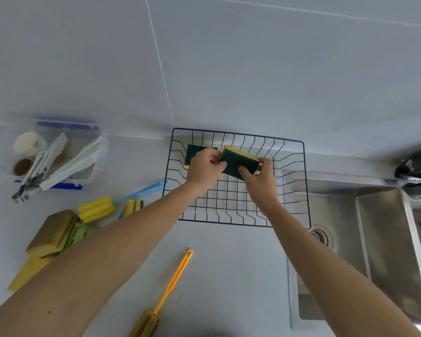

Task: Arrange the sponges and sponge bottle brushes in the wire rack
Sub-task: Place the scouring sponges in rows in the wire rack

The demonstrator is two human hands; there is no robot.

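A black wire rack (299, 181) stands on the counter against the wall. Both hands hold one green-and-yellow sponge (238, 162) tilted above the rack floor: my left hand (204, 166) grips its left end, my right hand (258, 176) its right end. Another green sponge (192, 152) lies in the rack's far left corner, partly hidden by my left hand. On the counter lie a blue-handled brush with a yellow sponge head (96, 209), an orange-handled sponge brush (173, 280) and a pile of sponges (54, 233).
A clear box with blue clips (66, 154) holds utensils and small jars at the left. A steel sink (365, 239) with a drain (320, 235) lies right of the rack, whose right edge overhangs it. A dark object (418, 164) sits at the far right.
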